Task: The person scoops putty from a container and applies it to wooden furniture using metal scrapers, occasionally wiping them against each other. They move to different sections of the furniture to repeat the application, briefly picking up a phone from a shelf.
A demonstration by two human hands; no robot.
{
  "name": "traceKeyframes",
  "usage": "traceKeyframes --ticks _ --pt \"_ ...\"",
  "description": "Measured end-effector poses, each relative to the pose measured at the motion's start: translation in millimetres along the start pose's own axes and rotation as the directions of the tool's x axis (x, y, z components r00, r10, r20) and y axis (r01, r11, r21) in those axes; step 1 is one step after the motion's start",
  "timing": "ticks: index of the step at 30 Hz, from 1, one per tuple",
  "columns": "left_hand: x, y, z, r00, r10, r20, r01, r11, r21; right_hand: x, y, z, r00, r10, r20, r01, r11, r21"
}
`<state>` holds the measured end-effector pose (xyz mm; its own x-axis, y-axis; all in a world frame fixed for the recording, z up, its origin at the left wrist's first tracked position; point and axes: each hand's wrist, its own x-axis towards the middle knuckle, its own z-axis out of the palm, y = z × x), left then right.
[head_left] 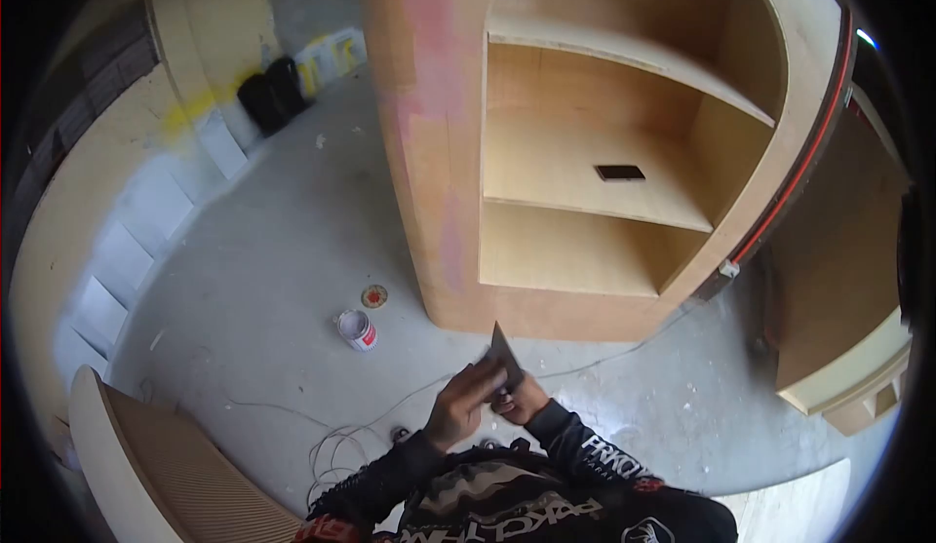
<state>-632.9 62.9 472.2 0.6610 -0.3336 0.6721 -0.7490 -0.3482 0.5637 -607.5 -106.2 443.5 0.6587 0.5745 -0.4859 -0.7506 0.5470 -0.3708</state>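
Observation:
A thin, flat, greyish scraper stands tilted upward in front of my body. My right hand is closed around its lower end. From the other side, my left hand presses its bent fingers together against the face of the same scraper. Where the fingertips meet is partly hidden. Beyond my hands rises a wooden shelf cabinet with an arched opening and pink patches on its left side. On the floor to the left stands an open paint can, with a round lid lying close behind it.
A black phone lies on the cabinet's middle shelf. Thin cable loops over the floor near my feet. A ribbed curved panel is at lower left, and brown furniture stands at right. A black object leans at the far wall.

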Motion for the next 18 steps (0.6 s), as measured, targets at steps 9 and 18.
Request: traceKeyframes --ticks 9,18 --pt "-24.7 -66.1 -42.2 0.438 -0.893 0.099 0.109 -0.057 -0.992 -23.8 3.6 -25.6 0.64 -0.732 -0.232 0.474 0.615 -0.63" --pt "-48.9 -46.4 21.1 0.484 -0.63 0.607 -0.018 -0.701 -0.713 -49.0 25.2 53.7 0.288 -0.405 0.868 0.653 -0.579 -0.487"
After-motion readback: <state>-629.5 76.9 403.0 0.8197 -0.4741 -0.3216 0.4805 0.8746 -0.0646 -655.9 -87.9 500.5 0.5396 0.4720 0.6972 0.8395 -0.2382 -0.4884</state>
